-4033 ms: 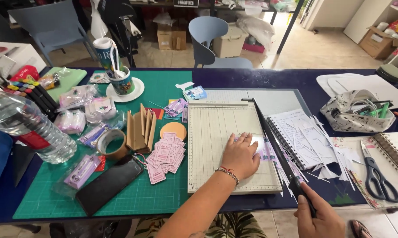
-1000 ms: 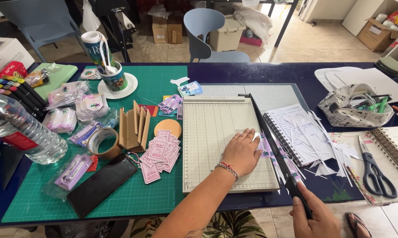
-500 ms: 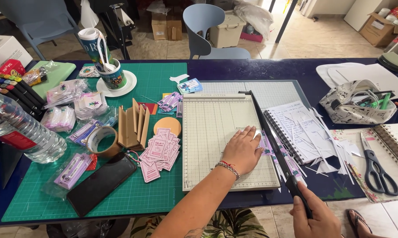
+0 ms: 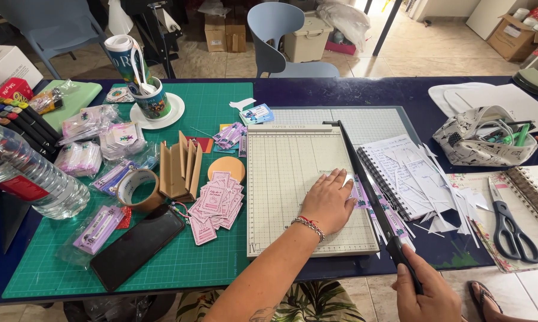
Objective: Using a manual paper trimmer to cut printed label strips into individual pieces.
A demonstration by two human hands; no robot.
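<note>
1. Paper cutter, a cream gridded guillotine board with a long black blade arm, is lying on the green cutting mat at the near edge of the dark blue bench.
2. Left hand is pressing flat, fingers spread, on a printed purple-and-white paper strip right beside the blade line; the fingertips are sitting so close to the edge that a dropping blade could nick them.
3. Right hand is clamped around the black handle at the blade arm's near end; a crooked pull could be dragging the strip sideways and spoiling the cut.
4. If the left hand's pressure is slackening, the strip could be creeping under the blade and coming out skewed.
5. White paper offcuts are piling over the spiral notebook just right of the blade; fresh pieces could be getting lost among them or sliding off the bench.
6. Stack of pink printed cards is sitting just left of the board, where the forearm could be scattering it.
</note>
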